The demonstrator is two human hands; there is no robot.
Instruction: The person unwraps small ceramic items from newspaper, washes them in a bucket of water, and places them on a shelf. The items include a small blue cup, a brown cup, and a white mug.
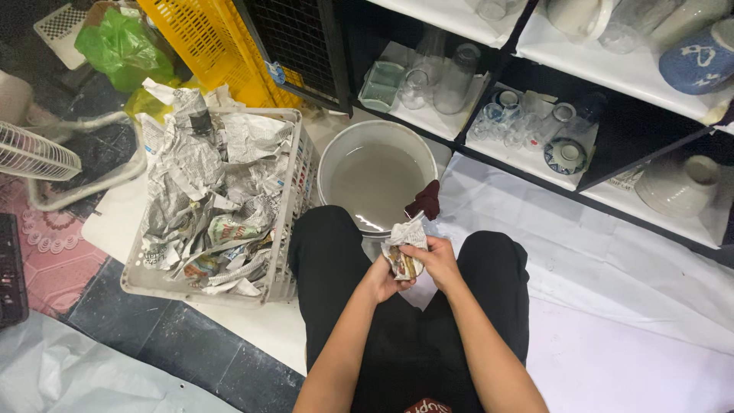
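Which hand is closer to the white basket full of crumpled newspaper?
Left. The left hand is on the side toward the basket; the right hand is farther from it, across the paper-wrapped bundle.

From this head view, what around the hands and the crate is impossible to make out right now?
- Head view: what the newspaper bundle contains, wrapped and covered by left hand and right hand.
- Items in the white crate, buried under crumpled paper.
- Bucket bottom, hidden by cloudy water.
- Top-shelf crockery, cut off by the frame edge.
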